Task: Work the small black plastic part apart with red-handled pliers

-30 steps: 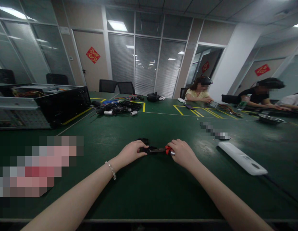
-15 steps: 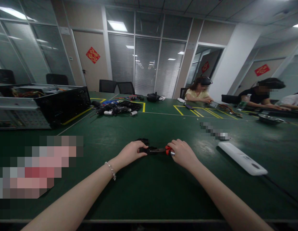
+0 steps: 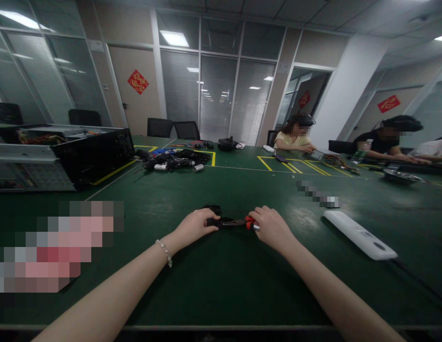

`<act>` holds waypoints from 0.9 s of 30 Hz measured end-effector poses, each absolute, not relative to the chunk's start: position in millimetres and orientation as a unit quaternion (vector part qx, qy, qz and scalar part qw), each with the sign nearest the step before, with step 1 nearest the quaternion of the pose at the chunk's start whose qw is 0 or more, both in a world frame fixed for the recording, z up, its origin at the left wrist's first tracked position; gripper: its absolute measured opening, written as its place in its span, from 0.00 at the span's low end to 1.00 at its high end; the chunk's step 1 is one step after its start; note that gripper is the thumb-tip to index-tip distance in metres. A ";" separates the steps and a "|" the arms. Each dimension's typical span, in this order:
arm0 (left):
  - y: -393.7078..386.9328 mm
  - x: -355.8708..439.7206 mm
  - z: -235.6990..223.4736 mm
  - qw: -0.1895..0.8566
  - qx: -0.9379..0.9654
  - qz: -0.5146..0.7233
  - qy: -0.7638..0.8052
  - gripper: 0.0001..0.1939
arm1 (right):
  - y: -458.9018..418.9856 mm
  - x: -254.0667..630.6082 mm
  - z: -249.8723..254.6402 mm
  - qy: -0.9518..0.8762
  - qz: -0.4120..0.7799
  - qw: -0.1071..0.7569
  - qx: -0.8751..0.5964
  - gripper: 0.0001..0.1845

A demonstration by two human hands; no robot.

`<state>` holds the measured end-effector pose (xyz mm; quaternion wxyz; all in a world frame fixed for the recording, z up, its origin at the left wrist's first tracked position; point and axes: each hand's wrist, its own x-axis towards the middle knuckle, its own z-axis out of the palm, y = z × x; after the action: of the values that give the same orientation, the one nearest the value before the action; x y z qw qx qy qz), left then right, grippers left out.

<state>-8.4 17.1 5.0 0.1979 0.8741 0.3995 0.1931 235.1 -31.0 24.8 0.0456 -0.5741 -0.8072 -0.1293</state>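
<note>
In the head view my right hand (image 3: 273, 227) is closed around the red handles of a pair of pliers (image 3: 248, 222). The pliers' metal jaws point left and meet the end of a small black part (image 3: 213, 222). Thumb and fingers of my left hand (image 3: 194, 224) pinch that black part, whose exact kind I cannot make out. Just behind it, more of a dark thing (image 3: 212, 208) shows past my left fingers. Whether the jaws grip the part or only touch it is too small to tell.
An open black computer case (image 3: 96, 159) stands at the left. Tangled black cables and tools (image 3: 174, 159) lie behind my hands. A white power strip (image 3: 360, 235) with a cord is at the right, near a metal bowl (image 3: 401, 175). Co-workers sit along the far right side.
</note>
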 end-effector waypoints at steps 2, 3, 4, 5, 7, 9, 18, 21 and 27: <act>16.1 -8.4 6.5 0.199 0.874 0.194 0.399 0.15 | -30.1 235.5 23.5 -0.806 -0.124 0.042 -0.578 0.16; 15.5 -8.4 7.3 0.199 0.873 0.194 0.400 0.15 | -29.7 235.7 22.9 -0.805 -0.119 0.037 -0.581 0.16; 15.0 -8.3 8.2 0.200 0.873 0.194 0.401 0.15 | -29.3 235.7 22.6 -0.803 -0.114 0.032 -0.584 0.15; 14.4 -8.2 8.9 0.201 0.872 0.193 0.403 0.15 | -29.1 235.6 22.4 -0.802 -0.109 0.025 -0.587 0.15; 13.7 -8.0 9.9 0.203 0.870 0.187 0.408 0.15 | -29.2 235.2 22.8 -0.800 -0.103 0.016 -0.591 0.15; 13.6 -7.8 10.1 0.205 0.871 0.183 0.407 0.15 | -30.0 234.9 23.7 -0.802 -0.107 0.018 -0.588 0.15; 15.5 -7.8 8.0 0.204 0.874 0.181 0.402 0.15 | -30.7 234.0 25.3 -0.802 -0.131 0.013 -0.582 0.15; 15.8 -8.0 7.7 0.202 0.874 0.181 0.404 0.15 | -30.2 234.6 25.4 -0.803 -0.113 0.010 -0.585 0.14; 15.0 -7.9 8.7 0.208 0.874 0.188 0.396 0.15 | -29.4 235.4 25.0 -0.805 -0.133 0.017 -0.579 0.16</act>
<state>-7.9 15.0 8.7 0.2079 0.8744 0.3962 0.1879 235.4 -29.4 25.0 0.0170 -0.5786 -0.8046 -0.1328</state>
